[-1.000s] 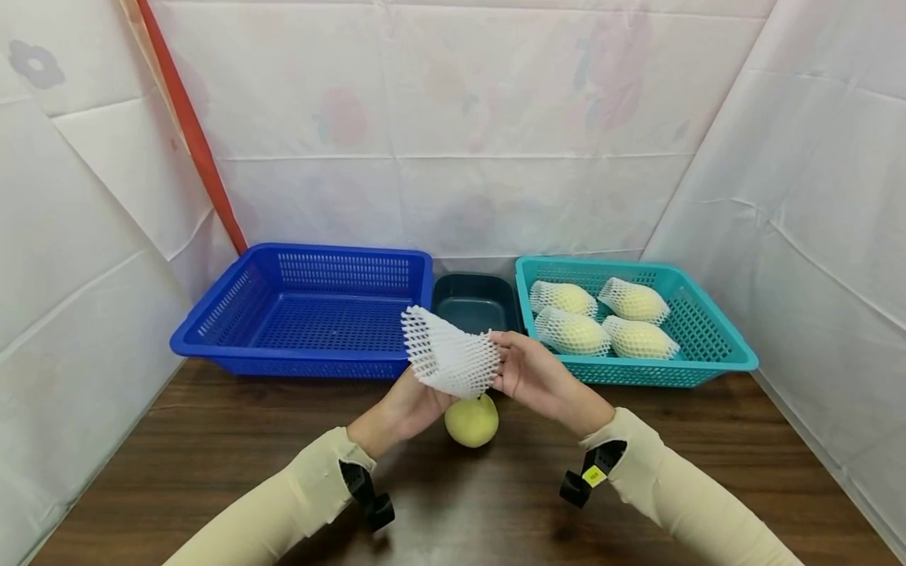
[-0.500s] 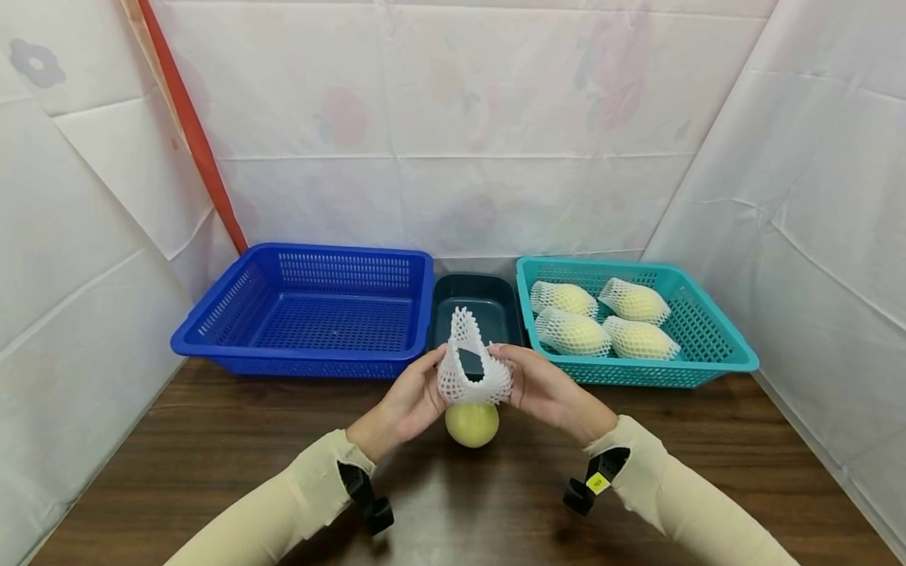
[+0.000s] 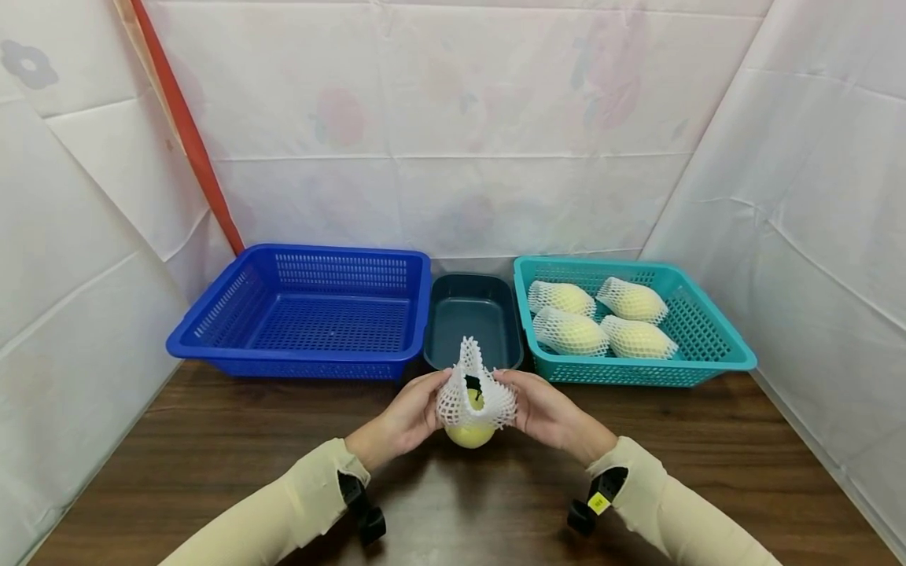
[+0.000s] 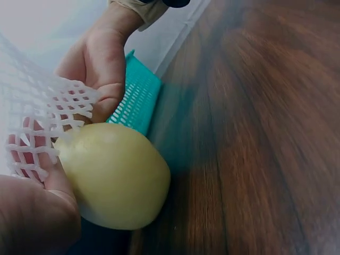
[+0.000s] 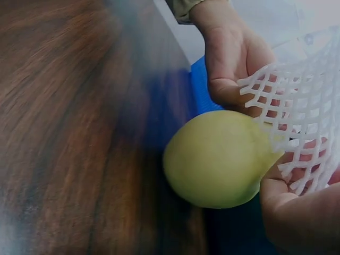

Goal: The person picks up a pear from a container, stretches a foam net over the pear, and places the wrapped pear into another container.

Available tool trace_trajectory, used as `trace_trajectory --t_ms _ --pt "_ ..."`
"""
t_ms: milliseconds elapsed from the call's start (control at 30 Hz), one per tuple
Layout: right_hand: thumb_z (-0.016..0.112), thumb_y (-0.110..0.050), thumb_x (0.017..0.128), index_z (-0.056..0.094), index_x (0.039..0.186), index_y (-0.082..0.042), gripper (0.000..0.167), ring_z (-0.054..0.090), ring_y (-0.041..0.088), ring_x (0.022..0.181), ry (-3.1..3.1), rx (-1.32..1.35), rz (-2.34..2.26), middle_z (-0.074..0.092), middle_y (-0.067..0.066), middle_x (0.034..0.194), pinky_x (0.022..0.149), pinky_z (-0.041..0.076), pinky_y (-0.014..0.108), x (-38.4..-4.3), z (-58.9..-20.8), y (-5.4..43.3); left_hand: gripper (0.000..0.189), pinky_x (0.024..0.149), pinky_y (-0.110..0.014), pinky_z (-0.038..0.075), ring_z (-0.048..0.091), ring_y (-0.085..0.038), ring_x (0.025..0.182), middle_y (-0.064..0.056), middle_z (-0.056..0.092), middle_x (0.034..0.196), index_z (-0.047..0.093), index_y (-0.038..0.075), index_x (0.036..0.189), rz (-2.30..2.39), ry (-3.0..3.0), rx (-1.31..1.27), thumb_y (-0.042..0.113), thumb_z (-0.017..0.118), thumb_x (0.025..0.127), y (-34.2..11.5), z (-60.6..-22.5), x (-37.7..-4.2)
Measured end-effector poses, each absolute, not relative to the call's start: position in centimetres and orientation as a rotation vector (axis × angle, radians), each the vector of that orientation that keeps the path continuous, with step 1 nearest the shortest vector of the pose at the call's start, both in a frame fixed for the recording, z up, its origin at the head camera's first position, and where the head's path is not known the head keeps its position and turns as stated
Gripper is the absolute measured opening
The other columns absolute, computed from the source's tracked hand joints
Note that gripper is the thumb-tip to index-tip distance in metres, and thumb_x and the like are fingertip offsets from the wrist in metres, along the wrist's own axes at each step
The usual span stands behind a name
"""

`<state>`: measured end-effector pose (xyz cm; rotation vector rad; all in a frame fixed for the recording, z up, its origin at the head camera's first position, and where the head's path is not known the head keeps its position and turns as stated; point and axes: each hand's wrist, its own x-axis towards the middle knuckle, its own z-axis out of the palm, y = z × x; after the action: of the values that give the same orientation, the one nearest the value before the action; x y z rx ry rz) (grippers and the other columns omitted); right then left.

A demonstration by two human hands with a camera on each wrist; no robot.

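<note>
A pale yellow-green pear [image 3: 470, 437] sits on the wooden table, its stem showing through the open top of a white foam net sleeve [image 3: 453, 406]. My left hand [image 3: 405, 418] pinches the sleeve's left side, fingers partly inside the mesh. On the opposite side my right hand [image 3: 549, 410] grips it the same way, so the opening is stretched wide. Both wrist views show the sleeve around only the pear's stem end; the rounded body of the pear [image 4: 119, 178] is bare. In the right wrist view the mesh edge [image 5: 289, 141] touches the pear's narrow end.
Behind my hands, a dark teal tray [image 3: 473, 314] stands between a blue basket [image 3: 311, 354] on the left and a turquoise basket [image 3: 637, 373] on the right. Several net-wrapped pears [image 3: 640, 339] lie in the turquoise basket. White cloth walls [image 3: 453, 204] enclose the table [image 3: 467, 511].
The foam net sleeve was held above the pear, then turned and spread by both hands. It has come down toward me, over the pear's stem end.
</note>
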<state>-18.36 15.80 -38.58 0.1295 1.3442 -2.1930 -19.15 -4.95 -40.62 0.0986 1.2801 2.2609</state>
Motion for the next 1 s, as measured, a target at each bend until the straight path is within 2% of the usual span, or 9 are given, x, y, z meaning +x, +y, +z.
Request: trace_trajectory --t_ms 233,433,600,800,1000 --pt "0.046 -0.015 0.101 0.059 0.105 -0.007 0.016 0.060 0.013 0.089 1.351 0.117 -2.200 0.063 0.003 0.101 0.077 0.050 0.031 -18.2 -39.8 16.0 0.026 0.070 -0.028 0.050 0.062 -0.010 0.083 -0.001 0.063 0.092 0.051 -0.001 0.115 2.214 1.393 0.103 0.016 0.037 0.103 -5.3 -41.2 -19.3" --pt "0.045 -0.012 0.100 0.064 0.097 -0.011 0.020 0.060 0.012 0.087 1.389 0.080 -2.195 0.064 0.001 0.097 0.076 0.049 0.030 -18.2 -40.9 16.1 0.029 0.068 -0.029 0.050 0.060 -0.011 0.082 -0.002 0.062 0.092 0.050 -0.005 0.119 2.166 1.491 0.078 0.016 0.038 0.102 -5.6 -41.9 -19.5" --pt "0.046 -0.011 0.099 0.064 0.095 -0.010 0.018 0.060 0.012 0.086 1.422 0.089 -2.197 0.064 0.001 0.096 0.076 0.050 0.030 -18.2 -41.4 16.0 0.026 0.067 -0.029 0.050 0.061 -0.011 0.082 -0.001 0.063 0.090 0.054 -0.002 0.113 2.143 1.546 0.067 0.017 0.040 0.102 -5.8 -42.5 -19.6" --pt "0.045 -0.011 0.099 0.063 0.095 -0.011 0.019 0.060 0.011 0.082 1.445 0.063 -2.183 0.064 0.001 0.092 0.072 0.050 0.029 -18.2 -42.1 16.1 0.026 0.067 -0.030 0.051 0.061 -0.011 0.080 0.000 0.063 0.088 0.056 -0.002 0.113 2.120 1.603 0.055 0.018 0.043 0.101 -5.8 -43.1 -19.7" --pt "0.041 -0.008 0.101 0.056 0.101 -0.008 0.015 0.059 0.011 0.081 1.485 0.016 -2.159 0.063 0.001 0.091 0.071 0.049 0.029 -18.2 -42.9 16.1 0.027 0.063 -0.029 0.051 0.061 -0.010 0.074 0.000 0.064 0.083 0.055 -0.002 0.112 2.103 1.649 0.037 0.019 0.043 0.101 -5.9 -43.7 -19.6"
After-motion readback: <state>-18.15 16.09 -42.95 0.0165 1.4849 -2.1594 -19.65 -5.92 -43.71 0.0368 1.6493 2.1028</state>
